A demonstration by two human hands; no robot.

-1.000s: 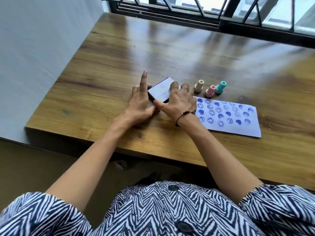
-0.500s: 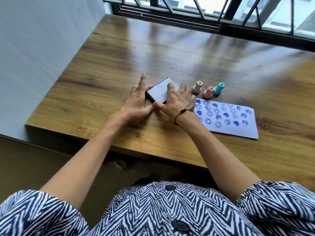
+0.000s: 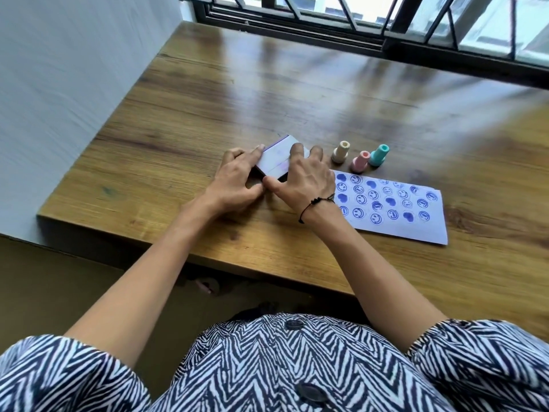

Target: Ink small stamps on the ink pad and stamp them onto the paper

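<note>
The ink pad (image 3: 277, 157) is a flat box with a white lid stained purple, lying on the wooden table (image 3: 208, 93). My left hand (image 3: 237, 181) grips its left side, index finger along the lid's edge. My right hand (image 3: 306, 181) presses on the lid from the right, thumb at its near corner. Three small stamps stand to the right: cream (image 3: 340, 151), pink (image 3: 359, 161) and teal (image 3: 378, 155). In front of them lies the white paper (image 3: 416, 230), covered with several blue smiley and heart prints.
A grey wall (image 3: 68, 84) runs along the table's left side. A dark-framed window (image 3: 386, 28) borders the far edge. The near table edge crosses in front of my forearms. My striped shirt fills the bottom of the view.
The lid has come down onto the ink pad under my right hand. My left index finger, raised before, has folded onto the box's edge.
</note>
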